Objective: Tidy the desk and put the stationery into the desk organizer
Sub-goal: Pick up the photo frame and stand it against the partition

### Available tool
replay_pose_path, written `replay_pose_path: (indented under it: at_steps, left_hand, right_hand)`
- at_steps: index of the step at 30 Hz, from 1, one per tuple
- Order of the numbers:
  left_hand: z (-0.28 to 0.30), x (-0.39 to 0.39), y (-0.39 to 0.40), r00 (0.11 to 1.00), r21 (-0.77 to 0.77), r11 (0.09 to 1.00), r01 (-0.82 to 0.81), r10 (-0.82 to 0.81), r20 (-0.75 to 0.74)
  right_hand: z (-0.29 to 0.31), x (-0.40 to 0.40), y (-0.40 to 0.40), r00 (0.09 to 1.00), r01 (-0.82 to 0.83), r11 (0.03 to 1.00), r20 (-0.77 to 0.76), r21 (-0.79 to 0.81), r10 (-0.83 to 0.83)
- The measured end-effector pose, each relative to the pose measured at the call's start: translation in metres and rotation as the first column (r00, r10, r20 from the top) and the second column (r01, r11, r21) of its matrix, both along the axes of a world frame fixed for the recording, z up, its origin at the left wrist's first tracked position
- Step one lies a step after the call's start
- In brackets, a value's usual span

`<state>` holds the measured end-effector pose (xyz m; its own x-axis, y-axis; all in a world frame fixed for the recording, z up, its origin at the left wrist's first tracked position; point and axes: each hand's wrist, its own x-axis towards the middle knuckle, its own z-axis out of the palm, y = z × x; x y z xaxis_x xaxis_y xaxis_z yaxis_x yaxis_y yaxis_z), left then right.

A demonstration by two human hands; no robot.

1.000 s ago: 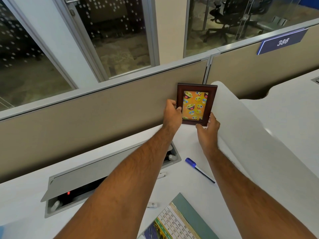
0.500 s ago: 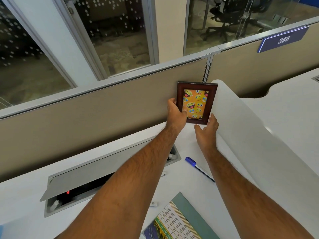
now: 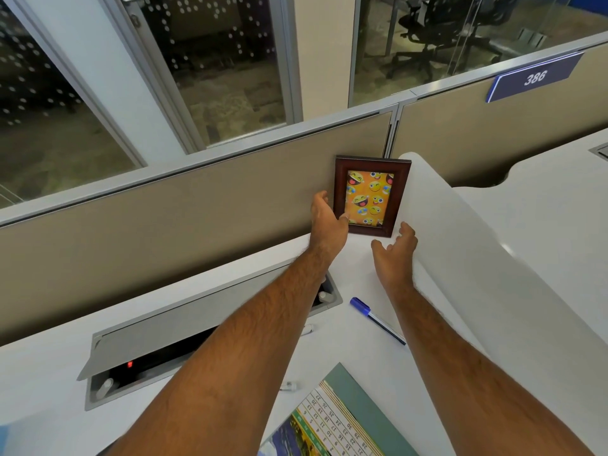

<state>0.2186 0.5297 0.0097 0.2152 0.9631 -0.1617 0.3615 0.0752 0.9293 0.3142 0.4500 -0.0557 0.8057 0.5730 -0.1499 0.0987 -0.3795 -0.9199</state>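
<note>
A small dark wooden picture frame (image 3: 371,195) with an orange emoji picture stands upright at the back of the white desk (image 3: 355,274), against the beige partition. My left hand (image 3: 329,218) holds the frame's left edge, thumb on its front. My right hand (image 3: 393,255) hovers just below the frame's right corner, fingers relaxed and off it. A blue-capped pen (image 3: 376,319) lies on the desk between my forearms. No desk organizer is in view.
A grey cable tray (image 3: 204,327) with its lid raised is set into the desk on the left. A calendar (image 3: 332,422) lies at the near edge. Two small white pieces (image 3: 289,385) lie near my left forearm. A white curved divider (image 3: 493,274) rises on the right.
The frame has been set back against the partition. My right hand has let go of its lower right corner and drawn back a little. My left hand stays on the left edge.
</note>
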Motion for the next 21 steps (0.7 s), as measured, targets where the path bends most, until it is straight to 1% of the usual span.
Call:
replay_pose_path:
  at_steps: [8,11,16,21]
  left_hand:
    - [0.008,-0.025,-0.017,0.998,0.043,0.999,0.012,-0.009,-0.063]
    - [0.017,-0.039,-0.029,0.994,0.070,0.997,0.040,-0.032,-0.109]
    - [0.036,-0.067,-0.048,0.970,0.166,0.979,0.123,-0.083,-0.229]
    - [0.052,-0.102,-0.074,0.951,0.185,0.972,0.146,-0.087,-0.296]
  right_hand:
    - [0.011,-0.005,-0.028,0.999,-0.027,0.997,0.015,-0.067,0.028]
    - [0.016,-0.009,-0.044,0.998,-0.057,0.995,0.023,-0.086,0.059]
    - [0.022,-0.027,-0.071,0.972,-0.191,0.970,0.108,-0.149,0.208]
    - [0.032,-0.044,-0.098,0.896,-0.332,0.911,0.221,-0.247,0.386]
